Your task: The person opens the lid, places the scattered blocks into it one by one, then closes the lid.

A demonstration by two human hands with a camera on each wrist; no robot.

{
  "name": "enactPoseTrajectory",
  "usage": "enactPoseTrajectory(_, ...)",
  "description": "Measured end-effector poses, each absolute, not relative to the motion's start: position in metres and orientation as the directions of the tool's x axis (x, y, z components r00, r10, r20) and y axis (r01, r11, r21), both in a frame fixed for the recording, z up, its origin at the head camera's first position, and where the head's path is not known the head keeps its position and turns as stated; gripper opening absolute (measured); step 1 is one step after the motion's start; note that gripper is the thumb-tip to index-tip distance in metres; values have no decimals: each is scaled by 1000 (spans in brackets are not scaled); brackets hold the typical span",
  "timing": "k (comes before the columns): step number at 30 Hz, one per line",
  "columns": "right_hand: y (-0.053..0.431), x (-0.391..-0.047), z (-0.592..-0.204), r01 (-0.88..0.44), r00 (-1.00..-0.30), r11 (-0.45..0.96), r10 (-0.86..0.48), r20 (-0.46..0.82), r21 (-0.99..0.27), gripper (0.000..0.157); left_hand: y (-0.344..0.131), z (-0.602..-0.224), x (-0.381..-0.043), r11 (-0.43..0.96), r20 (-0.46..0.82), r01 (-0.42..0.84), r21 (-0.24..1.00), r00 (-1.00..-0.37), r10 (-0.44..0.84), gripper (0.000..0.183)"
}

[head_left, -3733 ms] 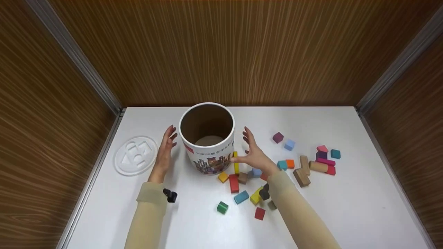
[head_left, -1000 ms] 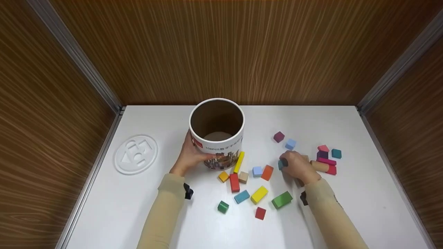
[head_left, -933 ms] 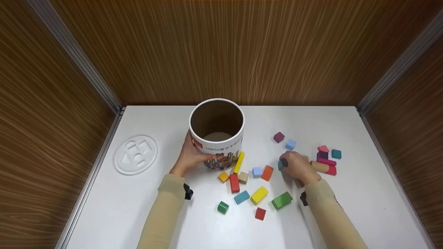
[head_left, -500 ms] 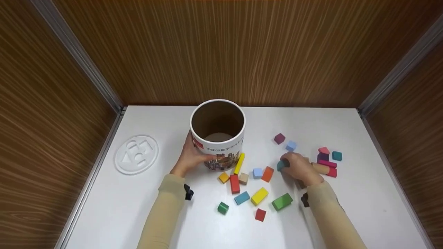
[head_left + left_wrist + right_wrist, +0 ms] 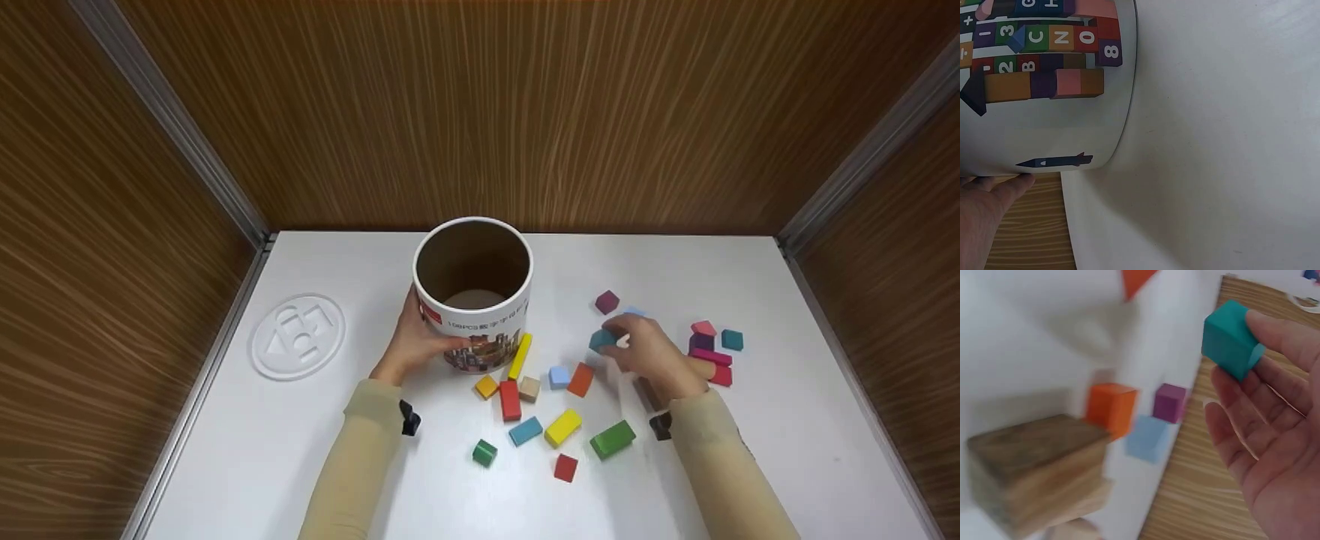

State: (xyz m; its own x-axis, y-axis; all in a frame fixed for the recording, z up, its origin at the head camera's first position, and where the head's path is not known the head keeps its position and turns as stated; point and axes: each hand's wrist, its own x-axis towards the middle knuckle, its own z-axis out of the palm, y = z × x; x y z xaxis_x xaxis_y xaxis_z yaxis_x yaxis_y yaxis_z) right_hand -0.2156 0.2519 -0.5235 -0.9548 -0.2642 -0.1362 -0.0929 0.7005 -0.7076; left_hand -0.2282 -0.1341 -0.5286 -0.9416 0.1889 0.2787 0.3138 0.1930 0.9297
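Note:
A large white tub (image 5: 480, 319) with a printed side stands upright with its mouth uncovered. My left hand (image 5: 411, 341) grips its left side, thumb across the front; in the left wrist view, fingers (image 5: 1013, 188) lie along the tub wall (image 5: 1078, 124). To the right, my right hand (image 5: 649, 352) pinches a teal block (image 5: 602, 340) between thumb and fingers. The right wrist view shows this teal block (image 5: 1230, 337) raised above the table, its other fingers (image 5: 1235, 416) loosely bent below. Beneath the right hand lie natural wood blocks (image 5: 1039, 467) and an orange block (image 5: 1111, 408).
Several coloured blocks lie before the tub, among them a yellow one (image 5: 562, 427), a green one (image 5: 613, 439) and a red one (image 5: 510, 401). A pink and purple cluster (image 5: 709, 356) sits farther right. A white round lid (image 5: 296, 337) with shaped cutouts lies at left. Wood-grain panels (image 5: 480, 112) enclose the table.
Both hands first stood apart beside the tub. The left hand then took hold of it, and it moved slightly right. The right hand went to the blocks and has just lifted the teal one.

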Motion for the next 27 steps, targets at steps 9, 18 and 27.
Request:
enactPoseTrajectory(9,231,-220,-469,-265,-951,645,-299,81,-717,40,-134,-530,-229,194,266,302,933,-945,190,128)
enactPoseTrajectory(18,200,-225,-419,-421,-905,570,-314,287,-706,39,-135,-528,-227,220,236,273,937,-955,177,128)
enactPoseTrajectory(27,151,-231,-392,-430,-899,508,-169,404,-746,36,-133,-530,-227,179,214,243,953,-962,167,126)
